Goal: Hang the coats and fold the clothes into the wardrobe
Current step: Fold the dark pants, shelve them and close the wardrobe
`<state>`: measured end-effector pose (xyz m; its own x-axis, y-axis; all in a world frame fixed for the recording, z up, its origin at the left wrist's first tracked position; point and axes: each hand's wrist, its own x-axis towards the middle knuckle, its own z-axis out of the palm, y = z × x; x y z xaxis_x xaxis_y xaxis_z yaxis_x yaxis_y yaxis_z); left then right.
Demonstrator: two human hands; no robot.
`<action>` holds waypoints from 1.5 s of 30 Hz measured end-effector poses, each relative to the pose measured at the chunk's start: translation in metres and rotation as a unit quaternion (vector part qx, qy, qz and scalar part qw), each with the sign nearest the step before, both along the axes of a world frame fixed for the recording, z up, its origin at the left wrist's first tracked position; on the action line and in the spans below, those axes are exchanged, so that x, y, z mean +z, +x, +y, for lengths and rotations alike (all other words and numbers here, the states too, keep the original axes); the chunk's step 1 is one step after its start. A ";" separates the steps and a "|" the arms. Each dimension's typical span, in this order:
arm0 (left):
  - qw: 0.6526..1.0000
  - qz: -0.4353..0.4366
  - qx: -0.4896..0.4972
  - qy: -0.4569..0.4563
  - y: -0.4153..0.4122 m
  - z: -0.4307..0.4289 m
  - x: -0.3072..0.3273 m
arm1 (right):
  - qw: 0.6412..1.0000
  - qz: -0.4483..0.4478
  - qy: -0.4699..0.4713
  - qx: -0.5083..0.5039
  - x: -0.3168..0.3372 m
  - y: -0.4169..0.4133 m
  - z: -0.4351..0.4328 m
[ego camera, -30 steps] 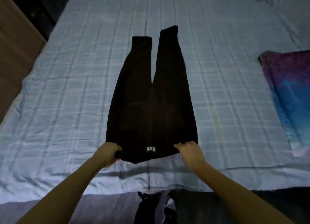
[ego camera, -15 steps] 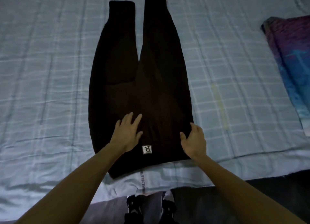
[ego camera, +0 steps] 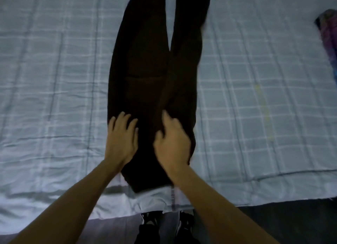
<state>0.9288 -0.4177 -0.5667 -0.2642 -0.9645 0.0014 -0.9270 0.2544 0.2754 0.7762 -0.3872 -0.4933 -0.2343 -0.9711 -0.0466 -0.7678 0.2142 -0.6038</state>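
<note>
**While both hands press flat, black trousers lie lengthwise on the bed**

Where the near edge of the bed runs across the bottom of the view, a pair of black trousers (ego camera: 145, 64) lies stretched away from the person on a pale blue checked bedsheet (ego camera: 54, 75). The waist end sits closest, just short of the sheet's near edge, and the 2 legs run upward and out past the top of the frame, lying side by side with a narrow gap of sheet between them in the upper part.

The left hand (ego camera: 121, 139) rests palm down on the left side of the trousers near the waist, its fingers spread and extended, gripping nothing. The right hand (ego camera: 172, 145) lies on the right side of the same area, slightly blurred; its fingers are loosely curved over the cloth, with the index finger pointing along the trousers, and no fabric is visibly pinched. The 2 hands are near each other with a strip of black cloth between them. Both forearms are bare.

At the far right edge, well apart from the trousers, a purple patterned cloth (ego camera: 329, 35) lies on the sheet. Below the bed edge, dark shoes (ego camera: 184, 225) show on the floor.
</note>
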 end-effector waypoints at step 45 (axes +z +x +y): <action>0.991 0.108 0.073 0.019 -0.048 -0.311 0.026 | 0.991 0.067 -0.097 0.066 -0.045 -0.054 -0.314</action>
